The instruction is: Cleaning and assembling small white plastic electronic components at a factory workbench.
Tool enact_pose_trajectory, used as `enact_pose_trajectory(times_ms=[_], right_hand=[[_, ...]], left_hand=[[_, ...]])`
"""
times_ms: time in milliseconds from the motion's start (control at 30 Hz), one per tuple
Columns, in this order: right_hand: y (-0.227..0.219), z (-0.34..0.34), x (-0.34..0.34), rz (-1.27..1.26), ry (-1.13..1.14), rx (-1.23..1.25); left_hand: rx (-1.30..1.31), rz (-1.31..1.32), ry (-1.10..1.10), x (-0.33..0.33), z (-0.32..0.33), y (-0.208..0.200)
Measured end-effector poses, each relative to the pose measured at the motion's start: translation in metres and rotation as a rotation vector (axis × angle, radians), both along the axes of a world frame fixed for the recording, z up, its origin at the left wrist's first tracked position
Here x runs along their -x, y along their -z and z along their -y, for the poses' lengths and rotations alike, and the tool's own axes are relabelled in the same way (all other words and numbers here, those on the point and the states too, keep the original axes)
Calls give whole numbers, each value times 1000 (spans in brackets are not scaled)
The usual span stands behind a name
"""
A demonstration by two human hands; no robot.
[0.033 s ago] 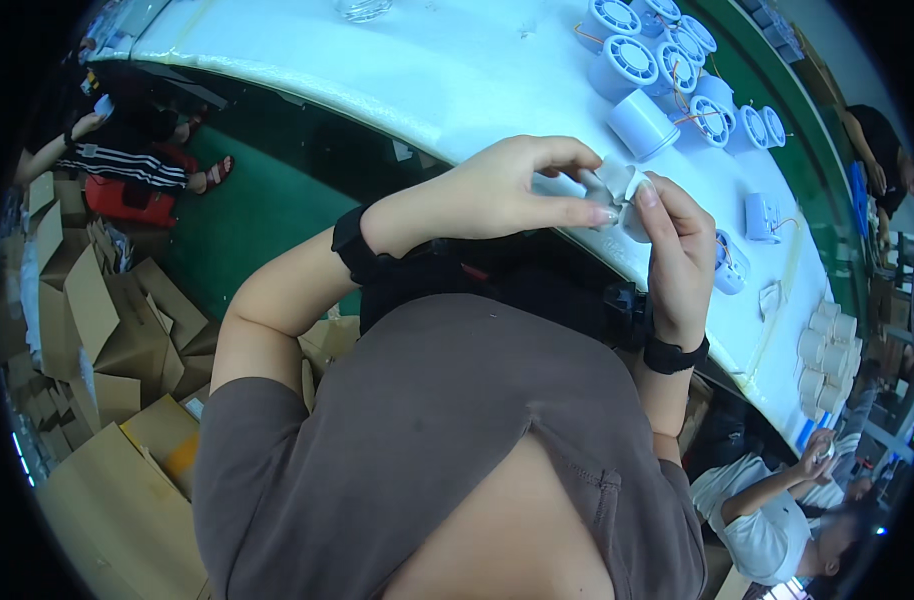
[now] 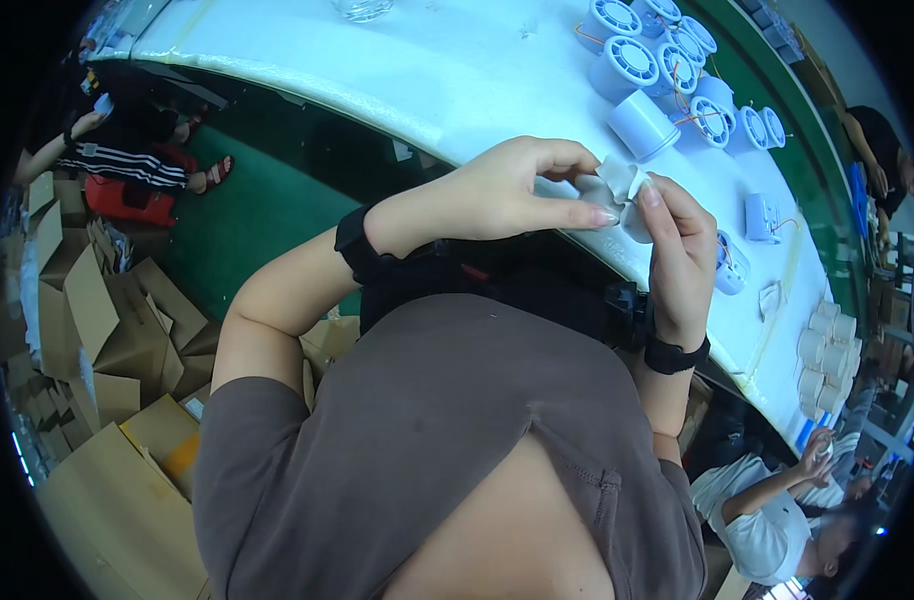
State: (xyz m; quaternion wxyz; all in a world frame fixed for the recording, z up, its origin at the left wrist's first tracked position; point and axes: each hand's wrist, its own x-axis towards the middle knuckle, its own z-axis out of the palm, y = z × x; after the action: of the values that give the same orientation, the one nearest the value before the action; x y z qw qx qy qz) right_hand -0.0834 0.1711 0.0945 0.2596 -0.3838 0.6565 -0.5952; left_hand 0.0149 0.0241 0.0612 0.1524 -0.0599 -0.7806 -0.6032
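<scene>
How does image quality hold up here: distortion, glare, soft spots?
Head view: fisheye bowing on the white table, black corners; head view: bluish light washes the tabletop pale; head view: the white piece between left hand and right hand shows little fine detail.

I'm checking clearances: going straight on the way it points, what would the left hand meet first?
The left hand points toward the picture's right, so first the white curved piece between the hands, then probably the right hand, which grips that piece. Exact depth is unclear.
</scene>
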Motion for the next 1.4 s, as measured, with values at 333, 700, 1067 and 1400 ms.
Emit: enact_pose_trajectory(times_ms=[333, 700, 1067, 1400], right_hand=[[3, 6, -4, 193, -7, 55], [10, 5, 0, 182, -52, 38], [5, 9, -9, -271, -41, -161], [6, 8, 3, 140, -63, 195]], left_hand=[[-344, 115, 26, -9, -1, -3], [-323, 107, -102, -20, -8, -7], [-374, 203, -83, -12, -1, 1], [56, -57, -267, -20, -4, -6]])
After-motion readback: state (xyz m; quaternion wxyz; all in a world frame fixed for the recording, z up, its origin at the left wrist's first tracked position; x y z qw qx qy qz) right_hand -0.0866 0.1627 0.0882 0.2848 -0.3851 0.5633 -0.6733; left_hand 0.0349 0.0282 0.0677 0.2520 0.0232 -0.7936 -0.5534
